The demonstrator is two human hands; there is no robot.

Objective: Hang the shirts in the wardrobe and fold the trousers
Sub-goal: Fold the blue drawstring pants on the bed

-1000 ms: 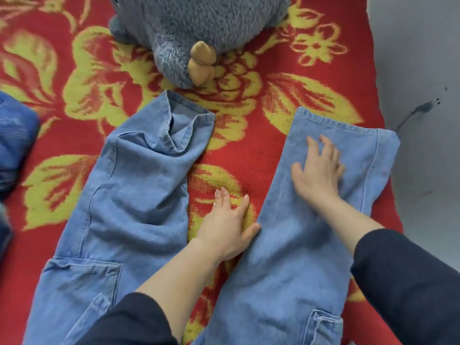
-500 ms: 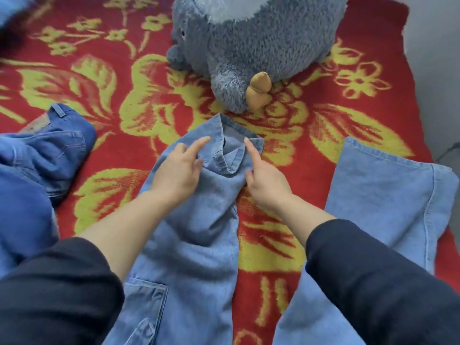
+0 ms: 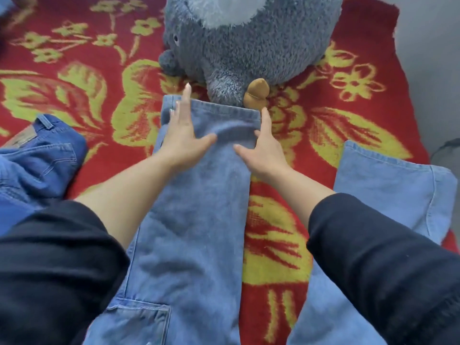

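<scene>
Trousers [image 3: 194, 232] lie on the blanket [image 3: 74, 95], 1 hem just beside the plush toy [image 3: 249, 46], left hand [image 3: 181, 140] and right hand [image 3: 266, 150] pressing that leg with fingers [image 3: 184, 108] spread; denim judged limp, weighty, best taken at hem corners.

No writing can be read; the brown patch [image 3: 21, 136] on the darker jeans [image 3: 42, 165] is blurred.

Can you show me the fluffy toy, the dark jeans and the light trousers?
fluffy toy [image 3: 249, 46]: head view, grey furry body.
dark jeans [image 3: 57, 158]: head view, stitched back pocket.
light trousers [image 3: 199, 220]: head view, middle of the flattened leg.
</scene>
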